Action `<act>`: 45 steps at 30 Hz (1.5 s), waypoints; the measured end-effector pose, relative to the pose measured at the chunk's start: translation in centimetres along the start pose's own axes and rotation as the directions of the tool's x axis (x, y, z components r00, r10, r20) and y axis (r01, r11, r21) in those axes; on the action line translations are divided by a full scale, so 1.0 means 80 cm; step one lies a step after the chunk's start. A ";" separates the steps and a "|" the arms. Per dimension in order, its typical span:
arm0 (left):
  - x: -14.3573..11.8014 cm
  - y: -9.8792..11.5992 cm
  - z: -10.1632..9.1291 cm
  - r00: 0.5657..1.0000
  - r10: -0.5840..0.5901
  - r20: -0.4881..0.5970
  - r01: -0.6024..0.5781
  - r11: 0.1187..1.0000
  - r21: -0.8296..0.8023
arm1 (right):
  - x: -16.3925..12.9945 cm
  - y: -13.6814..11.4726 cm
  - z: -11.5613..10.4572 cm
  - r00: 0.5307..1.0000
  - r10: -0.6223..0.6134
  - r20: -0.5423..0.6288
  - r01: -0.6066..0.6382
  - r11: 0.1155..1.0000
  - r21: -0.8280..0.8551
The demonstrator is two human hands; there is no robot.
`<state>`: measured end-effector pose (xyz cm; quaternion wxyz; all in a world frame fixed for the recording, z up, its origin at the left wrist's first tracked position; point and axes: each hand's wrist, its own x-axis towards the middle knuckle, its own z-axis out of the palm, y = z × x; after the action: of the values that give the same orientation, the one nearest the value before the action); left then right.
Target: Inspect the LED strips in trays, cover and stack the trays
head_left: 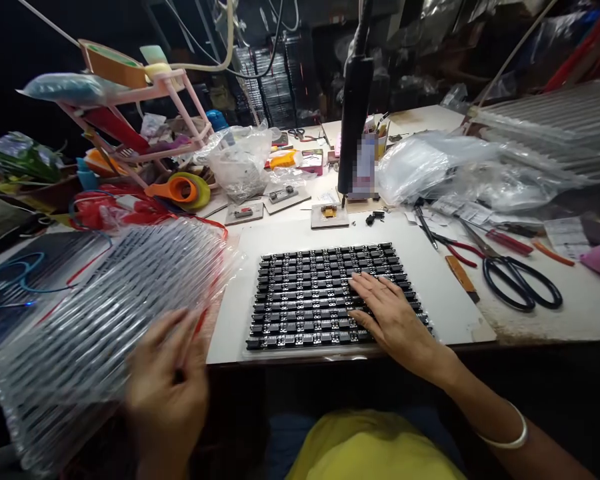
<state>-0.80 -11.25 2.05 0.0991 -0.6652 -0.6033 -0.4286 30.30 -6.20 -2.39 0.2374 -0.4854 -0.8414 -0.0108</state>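
At lower left the left hand (167,393) pinches the near edge of a clear ribbed tray (105,320), seemingly light, thin and floppy, best held by its rim, while the right hand (393,317) rests flat, fingers spread, on the black parts (325,293) mid-bench (530,320).

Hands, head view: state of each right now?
Left hand: closed, gripping the clear ribbed tray.
Right hand: open, flat on the tray of black parts.
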 end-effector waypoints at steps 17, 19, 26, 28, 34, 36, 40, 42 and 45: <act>0.037 0.025 0.098 0.756 -0.006 0.654 -0.088 0.990 0.112 | -0.027 0.020 -0.014 0.999 -0.031 -0.012 0.031 0.999 -0.036; 0.038 0.009 0.089 0.779 -0.090 0.620 0.012 0.992 0.128 | -0.034 0.034 -0.018 0.996 0.024 -0.081 -0.024 1.000 0.004; 0.016 -0.017 0.082 0.712 -0.140 0.688 0.123 0.990 0.074 | -0.061 0.078 -0.024 0.949 0.260 -0.178 -0.232 0.959 0.162; 0.011 -0.018 0.083 0.705 -0.149 0.693 0.137 0.988 0.074 | -0.066 0.080 -0.023 0.933 0.311 -0.182 -0.278 0.943 0.184; -0.003 -0.028 0.092 0.765 -0.070 0.640 0.044 0.997 0.055 | -0.070 0.077 -0.020 0.964 0.249 -0.090 -0.244 0.968 0.060; -0.009 -0.033 0.098 0.778 -0.020 0.627 -0.026 0.998 0.065 | -0.069 0.074 -0.025 0.978 0.206 0.029 -0.206 0.978 0.005; -0.015 -0.038 0.108 0.791 0.030 0.612 -0.100 0.992 0.081 | -0.061 0.057 -0.040 0.971 0.158 0.179 -0.146 0.986 -0.077; -0.015 -0.039 0.110 0.790 0.030 0.613 -0.100 0.992 0.081 | -0.051 0.043 -0.043 0.975 0.098 0.199 -0.080 0.992 -0.096; -0.014 -0.038 0.109 0.794 0.011 0.608 -0.072 0.994 0.076 | -0.030 0.020 -0.039 0.979 -0.032 0.202 0.050 0.995 -0.087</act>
<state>0.50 -5.62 -5.22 -0.0584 -0.7750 -0.6082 -0.1611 33.84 -8.06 -0.96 0.1289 -0.4770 -0.8694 -0.0055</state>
